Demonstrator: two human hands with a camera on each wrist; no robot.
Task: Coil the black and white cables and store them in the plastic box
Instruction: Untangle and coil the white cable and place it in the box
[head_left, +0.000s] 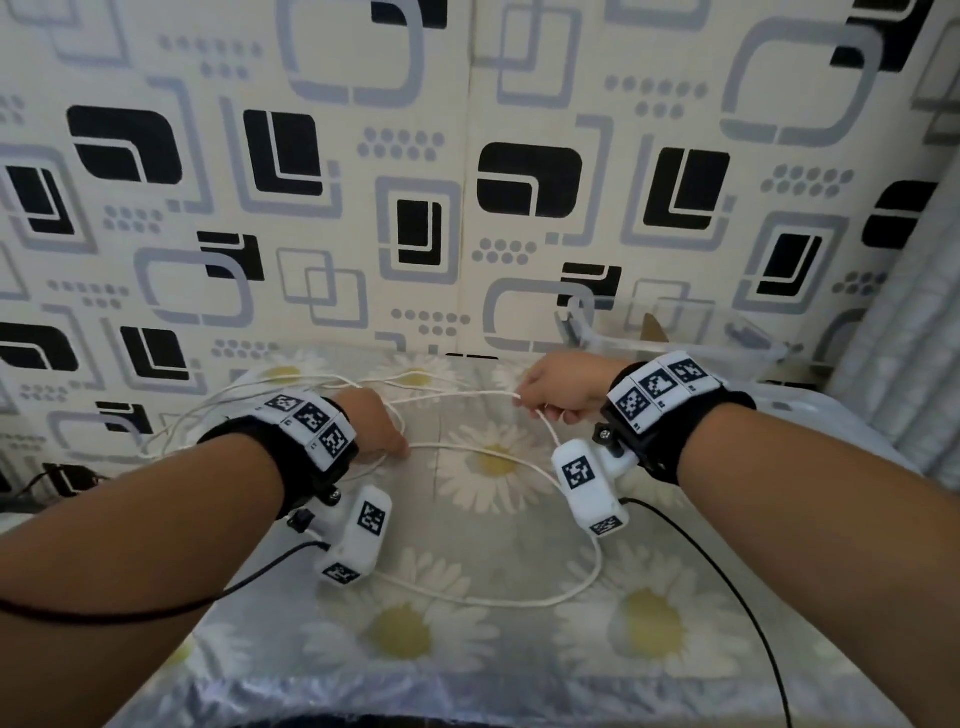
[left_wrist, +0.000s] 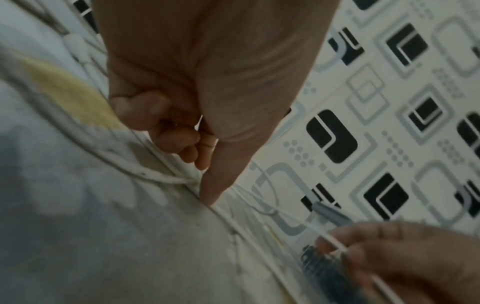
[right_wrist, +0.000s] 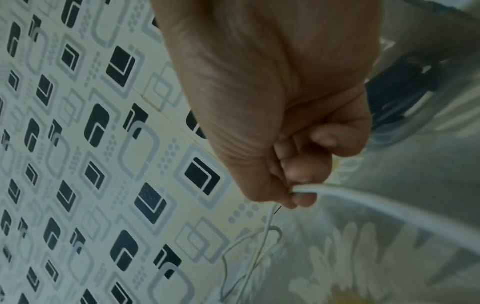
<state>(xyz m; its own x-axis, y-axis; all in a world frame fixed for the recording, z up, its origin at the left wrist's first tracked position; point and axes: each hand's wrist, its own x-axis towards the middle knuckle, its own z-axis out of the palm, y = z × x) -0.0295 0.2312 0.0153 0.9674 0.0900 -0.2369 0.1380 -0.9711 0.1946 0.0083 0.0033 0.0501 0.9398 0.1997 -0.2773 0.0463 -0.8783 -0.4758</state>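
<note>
Patterned wallpaper in black, grey and cream backs a tabletop (head_left: 519, 654) covered by a daisy-print cloth. White cable (head_left: 498, 603) is spread over the cloth in loose, overlapping loops, one large loop lying toward the near edge and a tangle lying further back on the left. Right hand (head_left: 558, 389) is held above the cloth with its fingers (right_wrist: 303, 198) curled and pinching the cable near one end. Left hand (head_left: 371, 423) is lowered to the cloth, fingers (left_wrist: 182, 135) curled, a strand apparently gathered beneath the thumb; blur prevents certainty. A clear plastic box (head_left: 670, 343) stands at the back right, and a black cable (right_wrist: 397, 98) appears to be stored inside it already. The white cable is judged light, thin and limp, prone to springing and snagging; it is best taken near the end and fed hand over hand into even loops.
</note>
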